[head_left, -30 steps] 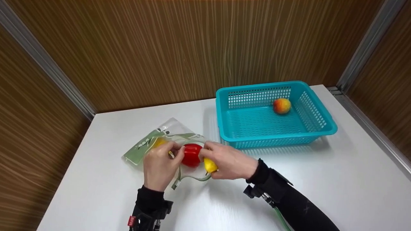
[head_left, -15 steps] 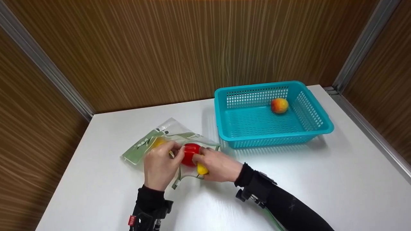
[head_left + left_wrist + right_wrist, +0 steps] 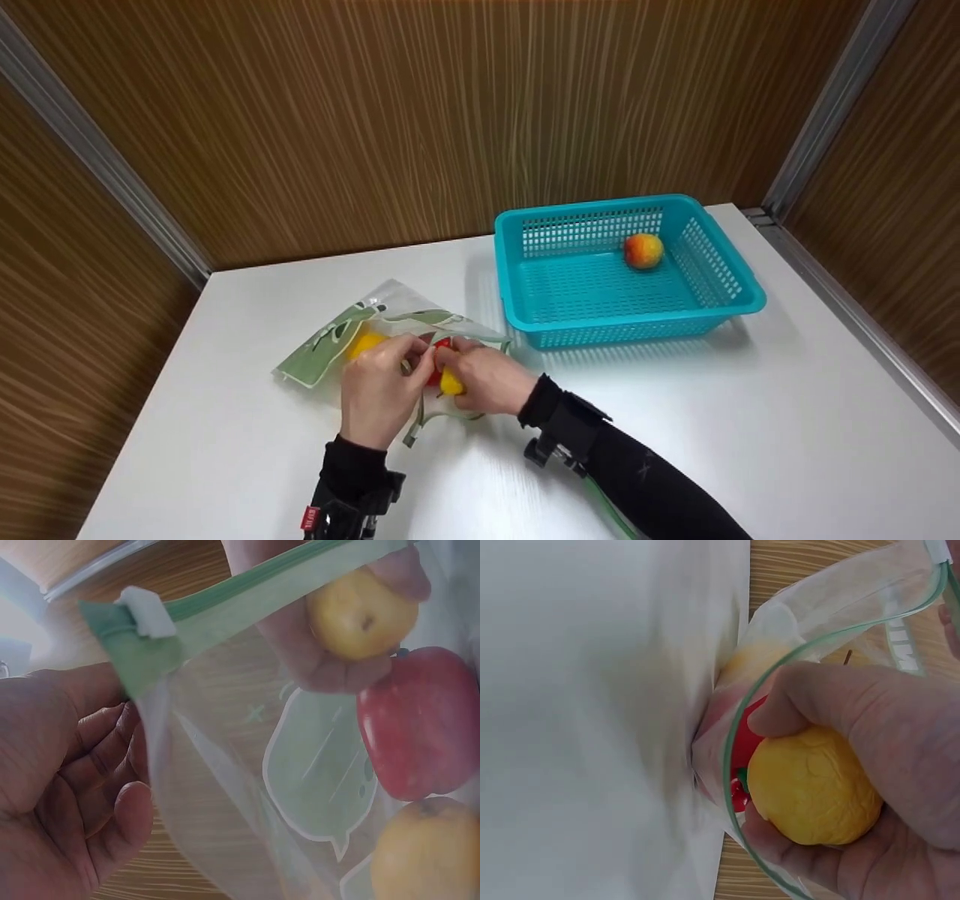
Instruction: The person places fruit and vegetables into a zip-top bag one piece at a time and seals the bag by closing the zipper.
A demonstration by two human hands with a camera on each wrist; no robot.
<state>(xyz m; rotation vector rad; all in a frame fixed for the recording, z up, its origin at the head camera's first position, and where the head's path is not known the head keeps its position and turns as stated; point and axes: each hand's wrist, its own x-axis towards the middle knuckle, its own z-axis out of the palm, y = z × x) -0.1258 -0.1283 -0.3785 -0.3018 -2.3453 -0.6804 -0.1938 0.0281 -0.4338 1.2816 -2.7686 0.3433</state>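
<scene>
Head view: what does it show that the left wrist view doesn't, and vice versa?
Only the head view shows the teal basket with a red-and-yellow fruit inside.

Only the left wrist view shows the left hand from its palm side and a dark spot on the end of the yellow fruit.

Both show the right hand, bag and red pepper.

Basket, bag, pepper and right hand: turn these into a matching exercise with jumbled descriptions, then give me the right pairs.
Column one
1. basket
2. bag
3. pepper
4. right hand

Column two
A. gripping a yellow fruit
B. see-through with green print
C. turquoise, with one red-and-yellow fruit inside
D. red, inside the bag

Right pairs: 1-C, 2-B, 3-D, 4-A
</scene>
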